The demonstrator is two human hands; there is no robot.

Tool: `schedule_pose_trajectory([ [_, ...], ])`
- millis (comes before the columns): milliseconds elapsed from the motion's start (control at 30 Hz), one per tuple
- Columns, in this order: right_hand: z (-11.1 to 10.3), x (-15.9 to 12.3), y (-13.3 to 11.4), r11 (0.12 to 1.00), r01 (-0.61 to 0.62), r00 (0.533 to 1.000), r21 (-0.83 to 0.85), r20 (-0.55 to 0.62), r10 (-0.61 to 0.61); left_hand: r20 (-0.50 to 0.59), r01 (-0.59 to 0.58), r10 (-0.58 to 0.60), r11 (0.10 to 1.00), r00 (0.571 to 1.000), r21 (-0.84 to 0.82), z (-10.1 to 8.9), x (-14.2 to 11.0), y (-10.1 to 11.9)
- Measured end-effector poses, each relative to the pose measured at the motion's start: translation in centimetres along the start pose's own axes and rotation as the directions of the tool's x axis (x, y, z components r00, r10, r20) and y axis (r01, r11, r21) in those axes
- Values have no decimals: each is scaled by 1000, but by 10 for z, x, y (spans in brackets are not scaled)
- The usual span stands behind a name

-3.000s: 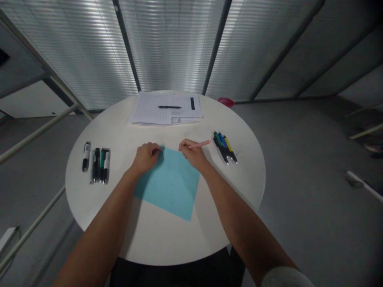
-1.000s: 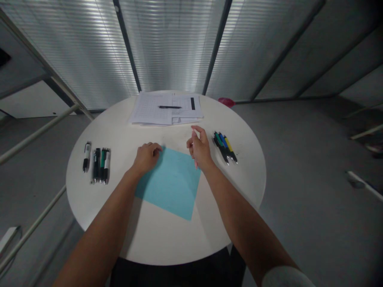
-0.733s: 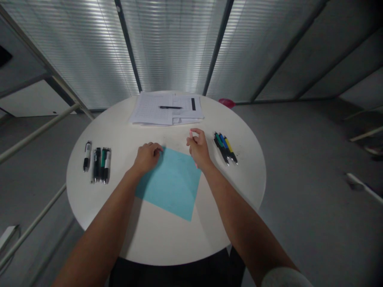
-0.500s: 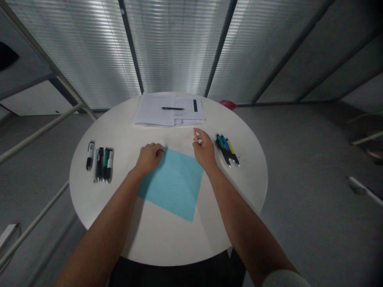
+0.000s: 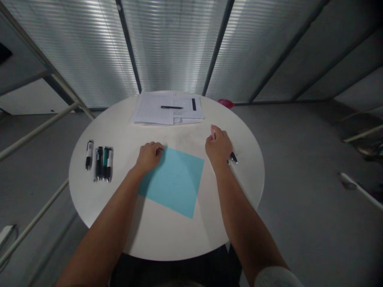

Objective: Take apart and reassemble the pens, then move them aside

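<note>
A light-blue sheet of paper lies askew on the white round table. My left hand rests at its upper left corner, fingers curled and pressing the sheet down. To the right of the paper, my right hand is raised a little, closed around a small pink piece whose kind I cannot make out. Several pens lie beneath and beside the right hand, mostly hidden by it; only their black ends with metal tips show.
Several pens lie side by side at the left, with a white-and-black pen apart from them. Printed papers carry a black pen at the far edge. Glass panels with blinds stand behind; metal rails run at left.
My right hand has moved right, away from the paper's upper right corner, and now covers most of the pens there. My left hand stays at the paper's corner. The view shifts slightly.
</note>
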State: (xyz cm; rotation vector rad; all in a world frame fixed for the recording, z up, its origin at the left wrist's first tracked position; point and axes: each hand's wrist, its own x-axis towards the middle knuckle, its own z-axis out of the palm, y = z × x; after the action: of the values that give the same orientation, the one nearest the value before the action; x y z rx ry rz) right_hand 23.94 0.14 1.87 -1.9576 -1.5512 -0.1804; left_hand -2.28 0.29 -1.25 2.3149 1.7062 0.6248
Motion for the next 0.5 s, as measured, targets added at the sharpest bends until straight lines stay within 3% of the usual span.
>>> schedule_pose_trajectory([
  [200,0,2,13,981,-76,997,-178,9,79,-2,-5,5,1000,1000,9,2,1,-1],
  [500,9,0,21,977,-112,987,-184,92,130,-3,-12,12,1000,1000,-2,2,1,-2],
])
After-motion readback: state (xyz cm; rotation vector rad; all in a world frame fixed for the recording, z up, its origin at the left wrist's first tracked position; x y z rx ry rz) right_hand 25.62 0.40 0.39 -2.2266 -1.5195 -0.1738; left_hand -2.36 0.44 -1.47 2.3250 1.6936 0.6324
